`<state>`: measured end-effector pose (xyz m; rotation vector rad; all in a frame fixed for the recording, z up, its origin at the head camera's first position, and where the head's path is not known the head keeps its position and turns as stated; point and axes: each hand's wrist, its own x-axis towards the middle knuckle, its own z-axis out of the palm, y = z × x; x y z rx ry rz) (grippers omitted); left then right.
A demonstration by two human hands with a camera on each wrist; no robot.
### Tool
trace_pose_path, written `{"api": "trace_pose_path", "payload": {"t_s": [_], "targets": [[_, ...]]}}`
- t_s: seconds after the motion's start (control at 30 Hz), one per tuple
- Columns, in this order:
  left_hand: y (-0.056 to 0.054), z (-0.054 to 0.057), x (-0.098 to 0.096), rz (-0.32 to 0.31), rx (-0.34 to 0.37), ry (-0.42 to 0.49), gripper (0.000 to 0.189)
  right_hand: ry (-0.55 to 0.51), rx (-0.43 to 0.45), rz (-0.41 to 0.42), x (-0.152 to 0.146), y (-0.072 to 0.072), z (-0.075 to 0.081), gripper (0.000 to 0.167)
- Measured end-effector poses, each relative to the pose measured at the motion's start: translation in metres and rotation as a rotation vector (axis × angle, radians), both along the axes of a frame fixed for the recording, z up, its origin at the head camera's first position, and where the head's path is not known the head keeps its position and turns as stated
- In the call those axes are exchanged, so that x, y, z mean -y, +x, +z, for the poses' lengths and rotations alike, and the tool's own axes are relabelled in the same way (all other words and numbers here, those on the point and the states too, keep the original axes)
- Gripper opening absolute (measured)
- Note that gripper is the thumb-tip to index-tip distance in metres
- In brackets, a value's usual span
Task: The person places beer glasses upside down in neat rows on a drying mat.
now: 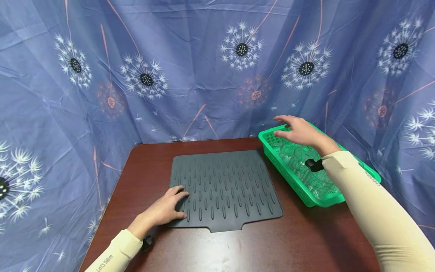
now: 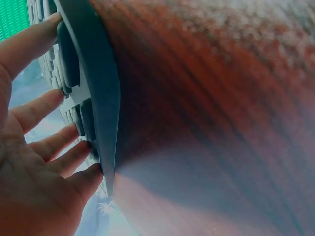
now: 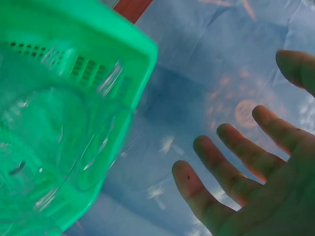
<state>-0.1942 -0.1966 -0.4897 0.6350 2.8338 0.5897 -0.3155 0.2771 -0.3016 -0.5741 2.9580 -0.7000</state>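
A dark grey ridged mat (image 1: 217, 223) lies flat on the table. At its left edge rests my left hand (image 1: 166, 207), fingers spread and fingertips touching the ridges; the left wrist view shows the fingertips (image 2: 54, 101) against the mat's edge (image 2: 109, 113). My right hand (image 1: 299, 131) is raised above the far end of a green plastic basket (image 1: 285, 172), fingers apart and holding nothing. Inside the basket lie several clear, transparent vessels (image 1: 299, 160), perhaps drinking glasses; the right wrist view shows their rounded rims (image 3: 54, 91). My right forearm hides part of the basket.
The brown wooden table (image 1: 149, 162) has rounded corners. A blue curtain (image 1: 190, 94) with dandelion prints hangs behind it and on both sides. The basket stands at the right, close to the mat's right edge. Each wrist wears a small black camera mount (image 1: 314, 165).
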Motion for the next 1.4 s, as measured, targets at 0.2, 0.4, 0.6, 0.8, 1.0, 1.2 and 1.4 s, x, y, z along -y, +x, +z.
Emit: {"api": "trace_pose_path", "payload": {"t_s": [0.2,0.4,0.6,0.8,1.0,1.2,1.4], "targets": [[0.001,0.0,0.0,0.0,0.006,0.006,0.069,0.034,0.078,-0.021,-0.014,-0.018,0.0,0.073],[0.0,0.002,0.0,0.001,0.029,0.017,0.07,0.027,0.16,-0.053,-0.029,-0.029,-0.005,0.083],[0.0,0.004,0.0,0.002,0.047,0.027,0.071,0.017,0.222,-0.073,-0.042,-0.037,-0.012,0.084],[0.0,0.005,-0.001,-0.003,0.052,0.029,0.071,-0.003,0.294,-0.097,-0.052,-0.043,-0.023,0.087],[0.001,0.006,-0.001,0.006,0.067,0.053,0.07,-0.007,0.344,-0.097,-0.057,-0.044,-0.03,0.09],[0.002,0.005,0.0,0.011,0.071,0.054,0.07,-0.014,0.383,-0.076,-0.056,-0.044,-0.036,0.091],[0.001,0.004,-0.001,0.002,0.073,0.064,0.07,-0.013,0.413,-0.076,-0.056,-0.045,-0.045,0.09]]}}
